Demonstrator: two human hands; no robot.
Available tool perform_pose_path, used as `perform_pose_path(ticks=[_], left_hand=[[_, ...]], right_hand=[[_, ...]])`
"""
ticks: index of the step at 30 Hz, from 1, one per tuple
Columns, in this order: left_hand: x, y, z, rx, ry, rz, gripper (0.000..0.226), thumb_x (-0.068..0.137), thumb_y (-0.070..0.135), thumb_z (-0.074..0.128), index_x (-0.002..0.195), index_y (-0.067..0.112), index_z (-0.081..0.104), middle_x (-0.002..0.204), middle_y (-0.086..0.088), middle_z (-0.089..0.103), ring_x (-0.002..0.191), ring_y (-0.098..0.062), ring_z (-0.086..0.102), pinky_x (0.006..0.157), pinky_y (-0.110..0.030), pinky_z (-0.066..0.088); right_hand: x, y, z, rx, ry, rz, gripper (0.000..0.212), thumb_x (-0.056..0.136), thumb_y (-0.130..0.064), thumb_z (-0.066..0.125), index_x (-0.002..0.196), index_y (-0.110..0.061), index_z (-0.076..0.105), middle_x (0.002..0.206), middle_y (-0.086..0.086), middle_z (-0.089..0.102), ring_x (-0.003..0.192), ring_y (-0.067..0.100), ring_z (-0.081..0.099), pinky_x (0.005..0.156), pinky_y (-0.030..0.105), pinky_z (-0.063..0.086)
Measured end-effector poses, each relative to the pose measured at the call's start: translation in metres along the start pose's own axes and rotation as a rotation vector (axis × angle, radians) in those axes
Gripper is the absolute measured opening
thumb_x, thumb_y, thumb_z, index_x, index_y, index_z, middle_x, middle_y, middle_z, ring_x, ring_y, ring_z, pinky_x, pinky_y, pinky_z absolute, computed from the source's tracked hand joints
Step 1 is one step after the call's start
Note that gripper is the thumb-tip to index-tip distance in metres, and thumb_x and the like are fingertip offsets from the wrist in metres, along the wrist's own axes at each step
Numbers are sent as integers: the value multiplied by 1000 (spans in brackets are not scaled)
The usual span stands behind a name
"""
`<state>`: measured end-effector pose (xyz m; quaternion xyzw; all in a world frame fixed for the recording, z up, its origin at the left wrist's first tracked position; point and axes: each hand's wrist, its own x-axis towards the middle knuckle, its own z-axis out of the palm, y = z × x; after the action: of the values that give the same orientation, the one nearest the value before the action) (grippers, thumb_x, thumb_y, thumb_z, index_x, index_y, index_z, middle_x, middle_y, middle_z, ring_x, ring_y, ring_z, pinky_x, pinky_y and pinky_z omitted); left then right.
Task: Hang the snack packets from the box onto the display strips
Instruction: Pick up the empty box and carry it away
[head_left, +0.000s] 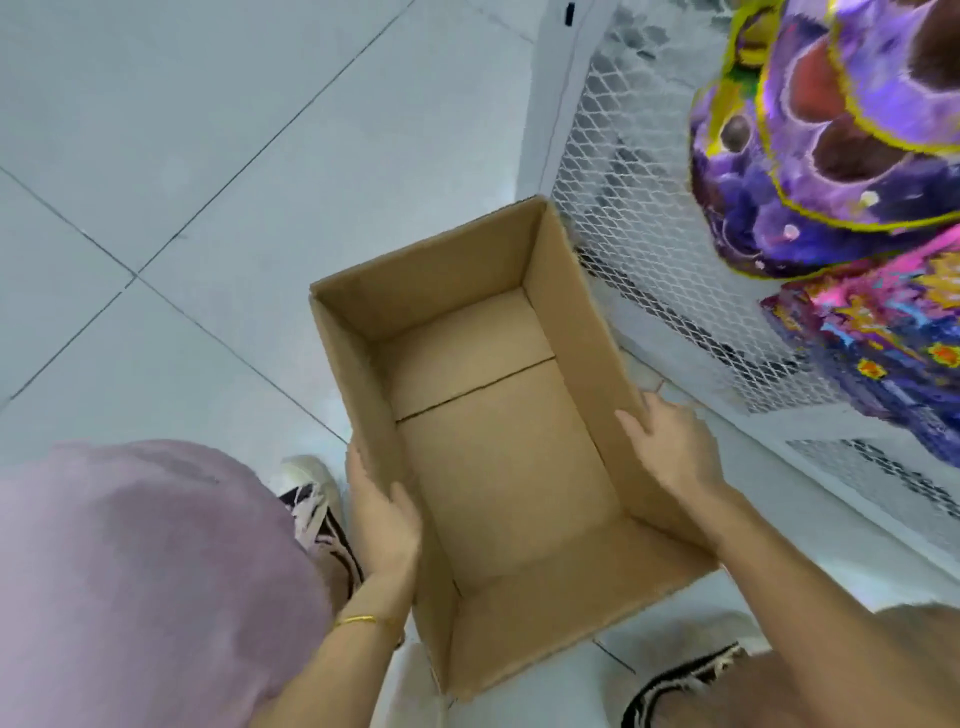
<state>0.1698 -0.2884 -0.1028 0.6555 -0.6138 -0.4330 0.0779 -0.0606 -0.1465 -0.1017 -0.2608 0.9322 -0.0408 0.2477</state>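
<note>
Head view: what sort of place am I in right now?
Most likely a shop floor, at a snack display. Purple snack packets hang in front of a white wire-mesh rack, and the emptied cardboard box is over a pale tiled floor.

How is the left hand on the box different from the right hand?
The left hand has a gold bracelet at its wrist; the right hand has a bare wrist. The left hand grips the left wall of the cardboard box; the right hand grips the right wall, beside the white mesh rack. Both hold the box with a thumb inside it, and the box is empty.
</note>
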Motion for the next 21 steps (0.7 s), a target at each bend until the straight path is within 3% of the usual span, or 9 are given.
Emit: perform_pose_path(ticks=[2, 6, 14, 17, 21], left_hand=[[0, 9, -19, 29, -25, -28, 70, 88, -4, 37, 146, 29, 17, 142, 4, 43, 124, -20, 46, 93, -25, 32], [-3, 42, -88, 116, 22, -141, 68, 90, 2, 39, 145, 35, 17, 129, -3, 56, 104, -33, 57, 84, -34, 40], [5, 135, -243, 60, -1, -241, 69, 84, 6, 42, 138, 42, 18, 96, 9, 55, 83, -28, 56, 78, -35, 46], [15, 182, -305, 25, -28, -216, 68, 84, 8, 44, 138, 41, 19, 93, 9, 57, 79, -27, 57, 75, -37, 49], [42, 248, -385, 26, -84, -116, 65, 84, 8, 44, 139, 36, 22, 98, 9, 56, 86, -27, 57, 78, -39, 49]], right_hand=[[-6, -12, -10, -12, -32, -14, 37, 97, -35, 43, 121, -9, 52, 92, 14, 68, 86, 33, 63, 65, 35, 46], [-19, -63, -47, 12, -98, -57, 33, 96, -33, 45, 112, -5, 53, 67, 4, 52, 75, 32, 60, 58, 34, 41], [-27, -207, -179, -44, -152, -141, 27, 96, -33, 45, 84, -9, 45, 72, 10, 52, 79, 35, 57, 60, 35, 35], [-37, -260, -235, -37, -161, -86, 30, 96, -35, 45, 90, -6, 49, 80, 13, 57, 85, 35, 58, 63, 35, 40], [-53, -324, -307, 7, -140, 16, 34, 95, -38, 45, 101, -5, 53, 100, 19, 64, 96, 39, 58, 80, 43, 49]])
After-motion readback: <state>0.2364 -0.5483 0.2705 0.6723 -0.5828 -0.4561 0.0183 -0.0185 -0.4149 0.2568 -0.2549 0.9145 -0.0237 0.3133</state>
